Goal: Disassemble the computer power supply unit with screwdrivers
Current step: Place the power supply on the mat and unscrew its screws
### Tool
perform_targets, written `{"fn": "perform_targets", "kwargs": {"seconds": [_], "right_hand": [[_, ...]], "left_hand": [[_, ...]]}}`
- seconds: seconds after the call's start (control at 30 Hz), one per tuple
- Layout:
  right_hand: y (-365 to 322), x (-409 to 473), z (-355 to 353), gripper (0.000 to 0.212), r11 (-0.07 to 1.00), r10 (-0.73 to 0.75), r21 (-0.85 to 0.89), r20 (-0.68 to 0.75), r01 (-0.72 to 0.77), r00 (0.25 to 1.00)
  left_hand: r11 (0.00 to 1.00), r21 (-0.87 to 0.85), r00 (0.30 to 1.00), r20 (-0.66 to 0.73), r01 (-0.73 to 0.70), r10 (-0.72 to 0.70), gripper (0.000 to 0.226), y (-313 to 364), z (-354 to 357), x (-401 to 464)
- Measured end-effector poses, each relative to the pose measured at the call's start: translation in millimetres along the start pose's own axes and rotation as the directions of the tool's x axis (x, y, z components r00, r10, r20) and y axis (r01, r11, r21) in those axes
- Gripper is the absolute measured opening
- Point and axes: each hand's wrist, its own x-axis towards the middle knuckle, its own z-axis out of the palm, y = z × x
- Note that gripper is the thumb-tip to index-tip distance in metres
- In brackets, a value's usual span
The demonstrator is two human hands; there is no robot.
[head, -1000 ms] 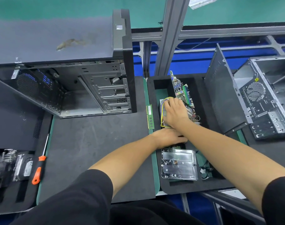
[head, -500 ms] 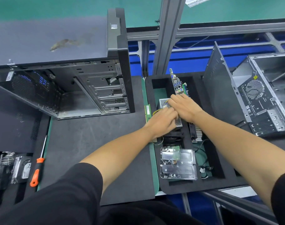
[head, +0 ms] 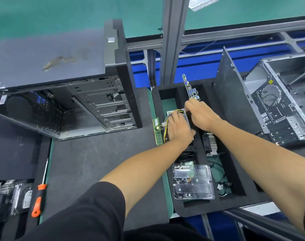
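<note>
The power supply unit (head: 186, 117), a silver metal box with yellow and black wires (head: 165, 122) trailing off its left side, sits in a slot of the black foam tray (head: 183, 211). My left hand (head: 179, 130) lies over its near half, with the fingers curled on top and the thumb at its right side. My right hand (head: 203, 115) grips its far right corner with bent fingers. Both hands hide most of the unit. An orange-handled screwdriver (head: 38, 197) lies on the mat far to the left, untouched.
An open computer case (head: 96, 105) stands at the left and a second case (head: 278, 101) with a loose side panel (head: 231, 101) at the right. The tray also holds an upright motherboard (head: 191, 91), a heatsink (head: 211, 141), a clear screw box (head: 193, 181) and a RAM stick (head: 157, 131).
My left hand moved up from the tray's middle onto the power supply unit beside my right hand. The wires now show to the left of my left hand.
</note>
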Motion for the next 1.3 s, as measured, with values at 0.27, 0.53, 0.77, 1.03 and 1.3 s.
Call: {"fn": "perform_targets", "kwargs": {"seconds": [0.27,0.53,0.77,1.03,1.3], "right_hand": [[0.5,1.4,1.3,0.027,0.996,0.047,0.073,0.054,-0.051,0.997],[4.4,-0.9,0.3,0.029,0.990,0.059,0.125,0.071,-0.068,0.996],[4.8,-6.3,-2.1,0.034,0.969,0.091,0.219,0.100,-0.111,0.991],[0.3,-9.1,-1.2,0.030,0.942,0.168,0.294,0.010,-0.163,0.986],[-3.0,-12.6,15.2,0.051,0.930,0.189,0.318,0.009,-0.182,0.982]], "left_hand": [[0.949,-0.029,0.950,-0.010,0.313,-0.314,0.072,17.8,16.3,26.3],[0.931,-0.050,0.933,0.007,0.361,-0.361,0.091,14.3,27.0,37.9],[0.961,-0.045,0.957,-0.093,0.273,-0.276,0.090,10.3,22.9,42.7],[0.970,-0.121,0.940,-0.245,0.212,-0.236,0.083,11.3,-21.0,57.1],[0.980,-0.094,0.938,-0.287,0.175,-0.195,0.085,10.4,-59.2,51.7]]}}
